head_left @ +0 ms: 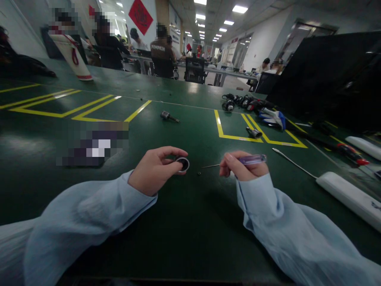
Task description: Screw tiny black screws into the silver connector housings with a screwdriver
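Note:
Fingers and thumb of my left hand (159, 169) are closed round a small round metal part (183, 164), its ringed dark opening turned toward the right. My right hand (242, 166) grips a screwdriver by its clear purple handle (253, 159); the thin shaft (210, 166) points left. Between the hands, a tiny dark ring (199, 173) lies on the green table (184, 230), just below the shaft's tip. Farther back on the table is a dark cylindrical part with a thin rod (169, 116).
A metal fitting (254, 132) lies within yellow tape at the right, with cabled parts (229, 104) and a blue-white glove (272, 118) behind. A white power strip (348, 194) and a red-black tool (353, 154) are far right. A pixelated object (98, 145) is left. People sit beyond.

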Demonstrator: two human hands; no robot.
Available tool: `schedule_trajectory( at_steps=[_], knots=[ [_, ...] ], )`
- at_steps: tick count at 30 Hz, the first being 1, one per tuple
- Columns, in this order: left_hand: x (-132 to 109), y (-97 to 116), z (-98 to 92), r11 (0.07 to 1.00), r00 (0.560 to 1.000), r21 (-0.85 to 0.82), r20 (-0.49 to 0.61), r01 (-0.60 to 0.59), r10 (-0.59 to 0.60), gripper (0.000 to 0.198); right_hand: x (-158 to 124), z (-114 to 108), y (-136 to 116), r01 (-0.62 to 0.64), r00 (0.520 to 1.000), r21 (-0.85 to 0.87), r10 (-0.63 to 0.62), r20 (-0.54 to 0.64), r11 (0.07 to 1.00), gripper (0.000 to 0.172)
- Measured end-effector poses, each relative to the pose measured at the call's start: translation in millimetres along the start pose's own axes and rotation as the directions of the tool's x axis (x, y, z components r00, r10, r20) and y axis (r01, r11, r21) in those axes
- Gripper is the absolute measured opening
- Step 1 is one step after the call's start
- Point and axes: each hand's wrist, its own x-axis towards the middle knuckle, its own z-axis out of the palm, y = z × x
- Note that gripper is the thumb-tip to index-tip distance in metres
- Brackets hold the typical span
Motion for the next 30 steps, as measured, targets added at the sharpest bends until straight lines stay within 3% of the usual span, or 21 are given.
schedule_trajectory(
  at_steps=[2, 5, 18, 22, 26, 30],
  knots=[
    [0.3, 0.5, -0.4, 1.000, 1.000, -0.020, -0.006, 0.004, -0.004, 0.031, 6.0, -0.5, 6.4, -0.106, 0.994, -0.013, 0.106, 0.024, 0.994, 0.026],
    [-0.1, 1.4, -0.1, 0.999, 1.000, -0.039, -0.012, 0.010, -0.010, 0.031, 9.9, 1.6, 15.0, -0.156, 0.986, -0.068, 0.160, 0.052, 0.985, 0.029],
    [-1.1, 2.5, 1.4, 0.997, 0.999, -0.079, -0.033, 0.016, -0.019, 0.032, 9.1, 5.1, 22.3, -0.146, 0.985, -0.198, 0.162, 0.066, 0.969, 0.033],
    [-1.4, 2.7, 1.1, 0.998, 0.999, -0.065, -0.035, 0.018, -0.020, 0.031, 16.6, 7.4, 19.5, -0.276, 0.957, -0.122, 0.284, 0.057, 0.953, 0.030],
    [-0.9, 2.0, 1.3, 0.998, 0.999, -0.052, -0.019, 0.024, -0.025, 0.031, 25.8, 12.1, 16.6, -0.480, 0.876, -0.012, 0.480, 0.053, 0.877, 0.024],
    [0.6, 0.4, 2.2, 0.997, 0.999, -0.080, -0.034, 0.011, -0.014, 0.033, 26.1, 14.4, 19.2, -0.420, 0.906, -0.034, 0.422, 0.049, 0.907, 0.023]
  ],
)
